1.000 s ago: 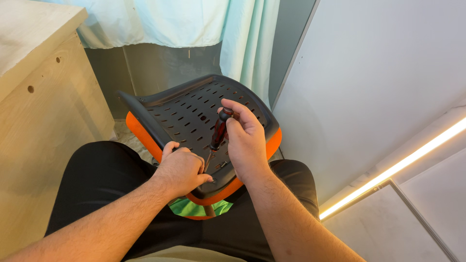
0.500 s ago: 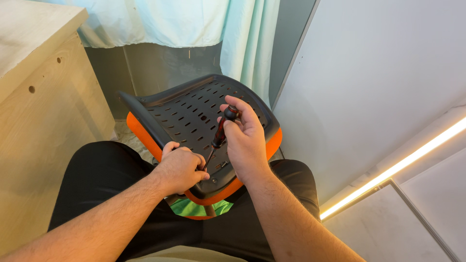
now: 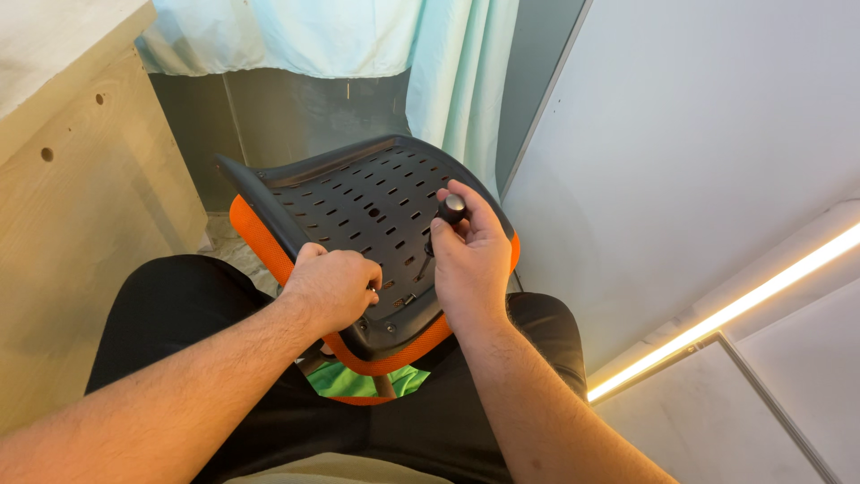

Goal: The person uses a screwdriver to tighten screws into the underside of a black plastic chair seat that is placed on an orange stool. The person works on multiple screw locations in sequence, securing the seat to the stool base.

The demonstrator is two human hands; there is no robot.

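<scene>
Across the person's lap, in the head view, a black perforated chair seat shell [image 3: 358,206] with an orange mesh edge [image 3: 260,242] lay tilted, its underside turned up and its long axis running away from the body toward the pale green curtain [image 3: 448,81]. The right hand [image 3: 466,260] was closed around a screwdriver [image 3: 448,215], the thumb and fingers wrapped over its round black handle top; the shaft pointed down and slightly toward the person, meeting the plastic near the shell's near right part. Its tip was hidden by the hand, so whether it sat in a screw could not be told. The left hand [image 3: 331,287] rested curled on the shell just beside the right hand, fingers bent onto the plastic; whether it pinched anything small could not be told. The tool stood between the two hands, nearer the right. A green patch [image 3: 358,381] showed below the seat's near edge, over black trousers [image 3: 170,314]. A light wooden cabinet [image 3: 81,206] stood to the left, and a white wall panel [image 3: 699,152] with a lit strip [image 3: 743,305] rose on the right.
</scene>
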